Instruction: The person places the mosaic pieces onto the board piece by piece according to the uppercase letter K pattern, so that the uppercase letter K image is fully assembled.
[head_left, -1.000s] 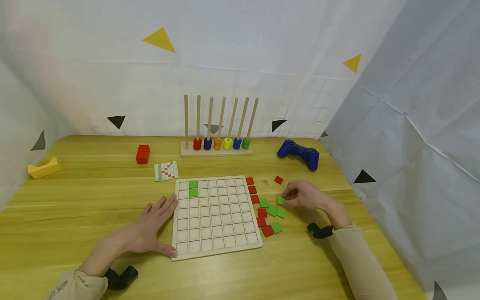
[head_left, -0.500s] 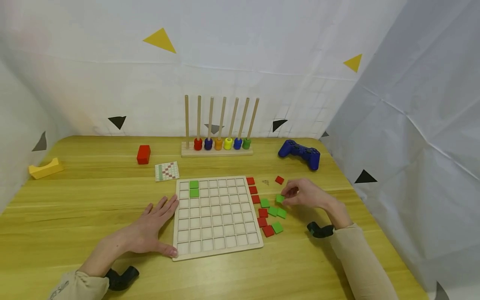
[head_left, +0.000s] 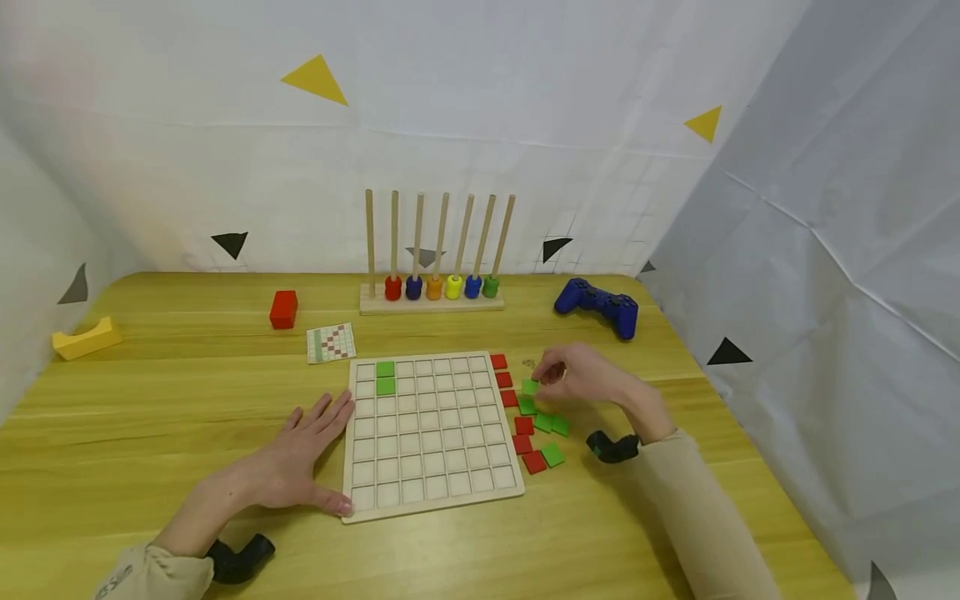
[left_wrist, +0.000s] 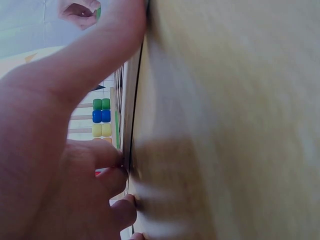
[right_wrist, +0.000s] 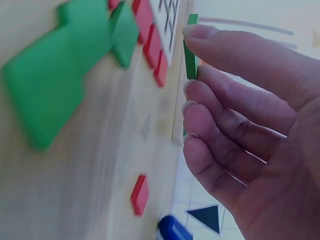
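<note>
- While our right hand (head_left: 581, 377) pinches a green tile (head_left: 530, 387) between thumb and fingertips, the tile hangs lifted off the table, just right of the grid board (head_left: 430, 429); the right wrist view shows the same green tile (right_wrist: 190, 47) edge-on, gripped at the fingertips (right_wrist: 197, 33).
- We judge the step in hand to be carrying this piece from the loose pile toward the board, where two placed green tiles (head_left: 386, 377) fill the top of the second column.
- Our left hand (head_left: 300, 454) lies flat, fingers straight, holding nothing, pressed against the board's left edge to steady it.
- Next, we think, the tile must travel left over the board and go down flat into an open cell, probably the one under the two greens, squared to the cell walls so it does not catch.
- Beside the board lie loose red tiles (head_left: 502, 379) and loose green tiles (head_left: 552, 424).
- The pattern card (head_left: 332, 342) sits just beyond the board's far left corner.
</note>
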